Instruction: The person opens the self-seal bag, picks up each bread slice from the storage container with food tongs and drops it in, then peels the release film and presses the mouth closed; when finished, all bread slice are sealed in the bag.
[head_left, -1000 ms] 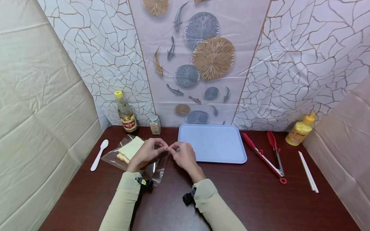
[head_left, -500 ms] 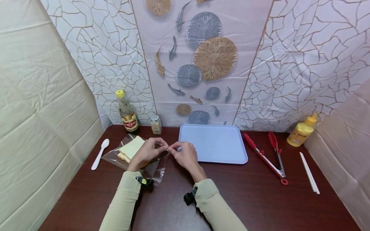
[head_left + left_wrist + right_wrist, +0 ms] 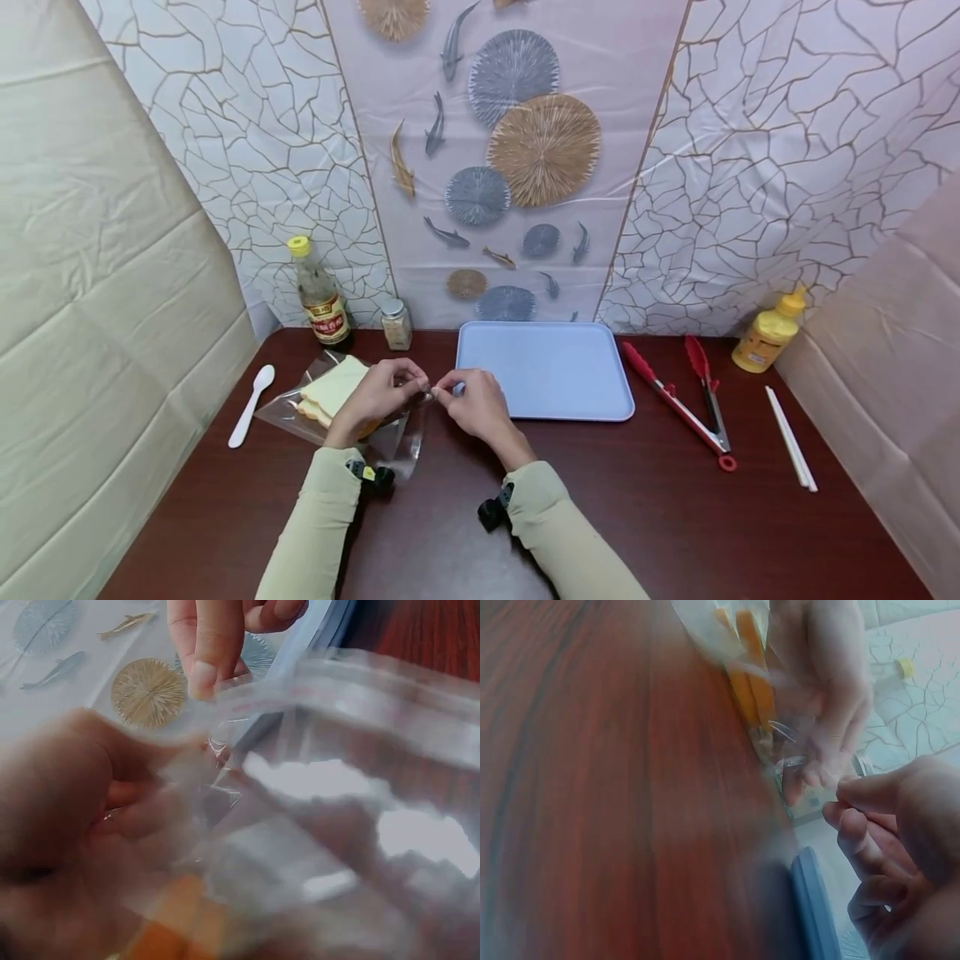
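A clear plastic bag point(image 3: 397, 437) with slices of bread point(image 3: 330, 390) inside lies on the dark wooden table, left of centre. My left hand point(image 3: 382, 396) pinches one side of the bag's open mouth, and my right hand point(image 3: 468, 404) pinches the other side just right of it. In the left wrist view the bag point(image 3: 337, 825) fills the frame, with the right hand's fingertips point(image 3: 206, 671) at its top edge. The right wrist view shows the bread point(image 3: 746, 682) edge-on behind the left hand point(image 3: 817, 697).
A light blue tray point(image 3: 546, 369) sits just behind my right hand. Red tongs point(image 3: 678, 400), white chopsticks point(image 3: 789, 436) and a yellow squeeze bottle point(image 3: 765, 333) lie to the right. A white spoon point(image 3: 251, 404), a sauce bottle point(image 3: 317, 293) and a small jar point(image 3: 395, 323) stand at the left.
Both hands stay pinched on the bag's mouth almost in place. The head view has shifted a little.
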`<state>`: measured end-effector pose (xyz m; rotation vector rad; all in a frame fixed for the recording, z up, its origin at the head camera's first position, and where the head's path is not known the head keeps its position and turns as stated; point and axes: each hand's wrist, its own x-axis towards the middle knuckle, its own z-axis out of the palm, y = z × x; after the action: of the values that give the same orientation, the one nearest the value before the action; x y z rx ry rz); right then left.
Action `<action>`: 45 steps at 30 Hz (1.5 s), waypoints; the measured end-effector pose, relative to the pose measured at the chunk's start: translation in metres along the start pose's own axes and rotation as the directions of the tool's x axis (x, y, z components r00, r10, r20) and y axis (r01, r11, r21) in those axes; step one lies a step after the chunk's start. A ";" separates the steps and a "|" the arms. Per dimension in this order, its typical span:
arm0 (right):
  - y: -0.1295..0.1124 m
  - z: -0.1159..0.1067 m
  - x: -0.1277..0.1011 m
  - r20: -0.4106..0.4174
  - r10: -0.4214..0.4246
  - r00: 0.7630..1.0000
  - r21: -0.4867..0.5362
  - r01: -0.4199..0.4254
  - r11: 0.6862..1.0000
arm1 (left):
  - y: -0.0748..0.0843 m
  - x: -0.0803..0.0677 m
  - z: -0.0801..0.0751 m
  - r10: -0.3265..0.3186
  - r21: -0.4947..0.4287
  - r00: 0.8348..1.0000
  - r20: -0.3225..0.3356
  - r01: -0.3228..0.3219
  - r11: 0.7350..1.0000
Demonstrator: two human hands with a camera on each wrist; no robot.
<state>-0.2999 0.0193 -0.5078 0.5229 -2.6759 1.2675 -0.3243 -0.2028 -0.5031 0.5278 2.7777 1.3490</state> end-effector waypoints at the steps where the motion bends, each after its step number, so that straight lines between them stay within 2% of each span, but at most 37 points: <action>1: 0.002 -0.004 -0.001 0.010 -0.005 1.000 0.005 0.005 1.000 | -0.001 0.000 0.000 -0.002 -0.003 1.000 -0.013 0.002 1.000; 4: 0.007 -0.019 -0.007 0.036 -0.016 0.999 0.026 0.015 1.000 | -0.003 0.002 0.000 -0.026 -0.047 0.998 -0.049 0.024 0.999; 10: 0.028 -0.061 -0.027 0.088 -0.011 0.996 0.026 0.009 1.000 | -0.003 0.006 0.004 -0.058 -0.148 0.997 -0.055 0.049 0.988; 14: 0.045 -0.088 -0.044 0.124 -0.009 0.992 -0.044 0.014 0.999 | -0.003 0.007 0.007 -0.081 -0.174 0.994 -0.074 0.068 0.982; 19: 0.071 -0.124 -0.071 0.169 -0.004 0.986 -0.113 0.023 0.993 | -0.006 0.007 0.010 -0.067 -0.210 0.995 -0.080 0.049 0.977; 25: 0.101 -0.167 -0.104 0.186 0.009 0.983 -0.208 0.030 0.978 | -0.007 0.007 0.007 -0.074 -0.252 0.994 -0.087 0.050 0.966; 27: 0.108 -0.181 -0.111 0.200 0.015 0.980 -0.210 0.028 0.977 | -0.008 0.008 0.006 -0.087 -0.273 0.990 -0.110 0.054 0.961; 29: 0.114 -0.192 -0.116 0.226 0.013 0.974 -0.183 0.030 0.983 | -0.008 0.008 0.004 -0.116 -0.301 0.982 -0.152 0.065 0.951; 32: 0.119 -0.204 -0.117 0.287 0.003 0.958 -0.119 0.033 0.992 | -0.005 0.006 0.003 -0.176 -0.336 0.959 -0.222 0.094 0.937; 35: 0.120 -0.210 -0.116 0.341 0.005 0.940 -0.077 0.022 0.997 | -0.001 0.004 0.002 -0.216 -0.301 0.938 -0.270 0.131 0.945; 39: 0.117 -0.215 -0.115 0.367 0.008 0.930 -0.082 0.024 0.996 | 0.005 0.003 0.001 -0.211 -0.230 0.916 -0.340 0.137 0.964; 45: 0.110 -0.224 -0.114 0.325 -0.008 0.946 -0.103 0.044 0.994 | 0.016 0.005 -0.003 -0.178 -0.254 0.872 -0.455 0.064 0.965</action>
<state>-0.2393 0.2850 -0.4749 0.8132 -2.9697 1.1028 -0.3245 -0.1945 -0.4881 0.0008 2.8658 1.9655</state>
